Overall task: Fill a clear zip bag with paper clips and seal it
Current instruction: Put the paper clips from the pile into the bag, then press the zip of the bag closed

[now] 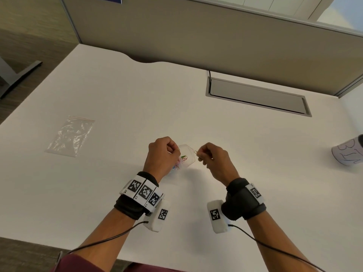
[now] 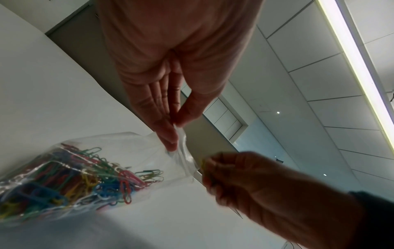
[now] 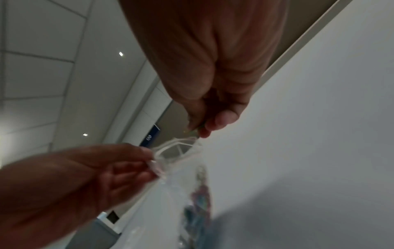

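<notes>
Near edge of the desk [image 1: 235,154], between my hands: I hold the clear zip bag [image 1: 186,157] just above the surface, its mouth up and open.
Left hand [image 1: 163,156]: thumb and fingers pinch the left lip of the mouth; the filled end sags below toward my wrist.
Right hand [image 1: 214,160]: fingertips nip one paper clip [image 1: 196,153] right at the bag's right rim; I judge it about to go in.
Load: coloured paper clips [image 2: 70,176] heaped in the bottom, mouth end bare.
Handling: film looks thin, limp and slick, so I'd hold the stiffer zip strip at both ends; the heap should pull the bag down and shift if tilted. Each clip is light, hard and easy to fumble.
Hard to see: my left hand covers most of the bag from above; right wrist view is blurred; I cannot tell if the clip touches the rim.
Far left: a second clear bag [image 1: 71,135] lies flat, contents unclear.
Far right: a cup [image 1: 347,152], cut off by the frame.
</notes>
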